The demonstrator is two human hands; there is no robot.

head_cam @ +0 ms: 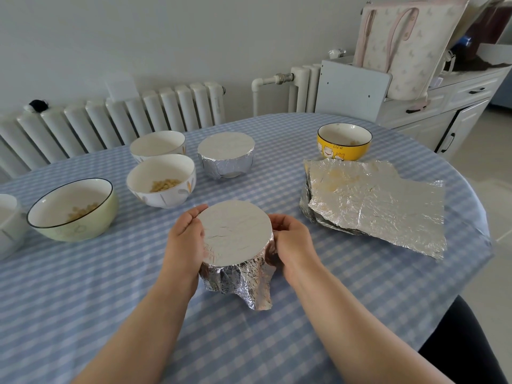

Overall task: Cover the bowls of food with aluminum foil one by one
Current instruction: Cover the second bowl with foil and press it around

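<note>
A bowl wrapped in aluminum foil (235, 234) stands in front of me on the table, its top stretched flat and a loose corner of foil hanging down toward me. My left hand (185, 239) presses its left side and my right hand (291, 239) curls round its right side. Farther back stands a second foil-covered bowl (225, 153). A stack of crumpled foil sheets (371, 200) lies at the right. Uncovered bowls: yellow (344, 142), white with food (161, 180), white behind it (158, 145), green with food (72, 210).
The table carries a blue checked cloth (249, 342). Part of another white bowl (7, 225) shows at the left edge. A white radiator (110, 117) runs behind the table, and a cabinet with a bag (410, 45) stands at the back right.
</note>
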